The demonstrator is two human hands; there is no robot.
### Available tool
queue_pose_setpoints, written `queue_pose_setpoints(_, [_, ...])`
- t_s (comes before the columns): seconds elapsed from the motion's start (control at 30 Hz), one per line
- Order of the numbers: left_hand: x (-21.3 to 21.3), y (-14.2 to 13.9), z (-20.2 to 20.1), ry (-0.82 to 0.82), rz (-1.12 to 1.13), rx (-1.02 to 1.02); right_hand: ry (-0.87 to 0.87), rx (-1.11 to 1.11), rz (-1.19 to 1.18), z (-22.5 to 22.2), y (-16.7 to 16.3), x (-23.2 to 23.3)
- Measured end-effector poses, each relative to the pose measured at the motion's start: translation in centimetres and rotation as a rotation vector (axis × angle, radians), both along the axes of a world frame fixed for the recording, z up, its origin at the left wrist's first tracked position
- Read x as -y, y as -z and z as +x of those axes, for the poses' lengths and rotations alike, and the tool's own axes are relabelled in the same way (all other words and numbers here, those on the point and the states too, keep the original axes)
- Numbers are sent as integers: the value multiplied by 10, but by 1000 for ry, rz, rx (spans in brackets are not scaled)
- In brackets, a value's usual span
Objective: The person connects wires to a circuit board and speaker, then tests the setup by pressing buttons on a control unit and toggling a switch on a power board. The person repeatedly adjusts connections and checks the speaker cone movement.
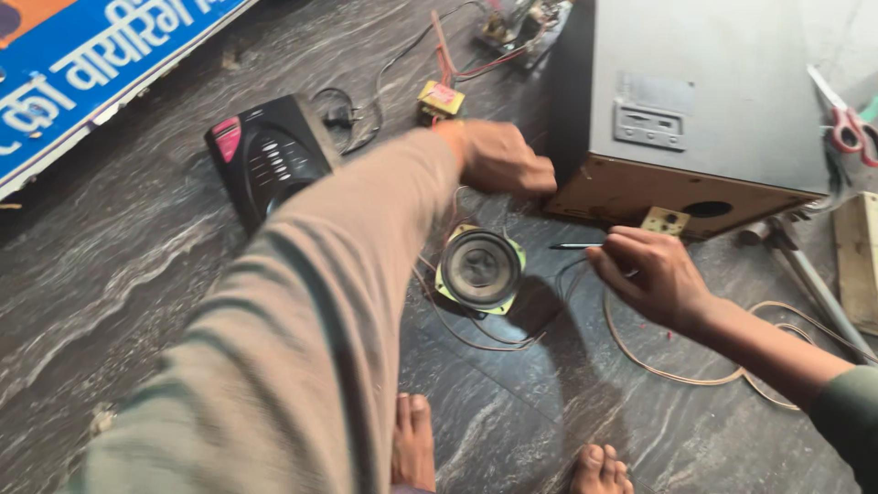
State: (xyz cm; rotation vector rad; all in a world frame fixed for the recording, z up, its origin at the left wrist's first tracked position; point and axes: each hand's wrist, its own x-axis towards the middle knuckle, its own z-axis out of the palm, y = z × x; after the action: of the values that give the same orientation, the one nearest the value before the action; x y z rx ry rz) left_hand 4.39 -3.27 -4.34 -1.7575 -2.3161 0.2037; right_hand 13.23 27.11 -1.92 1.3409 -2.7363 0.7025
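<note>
Dark stone floor (pixel 137 274): left hand (pixel 498 157) clenched over wires, right hand's (pixel 651 274) grip pinching a thin tool (pixel 574 245)

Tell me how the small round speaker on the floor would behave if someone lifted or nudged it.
The speaker lies cone-up on its flat frame, so a nudge would probably slide it, not roll it. Thin wires trail from it and would likely drag along. Its exposed cone looks easy to dent.
</note>
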Motion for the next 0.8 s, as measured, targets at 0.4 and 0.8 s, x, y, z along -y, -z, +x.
queue_pose_setpoints(0.4, [127, 15, -10, -804, 910, -124, 19, 190, 251, -74, 27, 107])
queue_pose_setpoints(0.8, [40, 82, 98, -423, -68, 427, 48, 176, 705, -62, 103, 110])
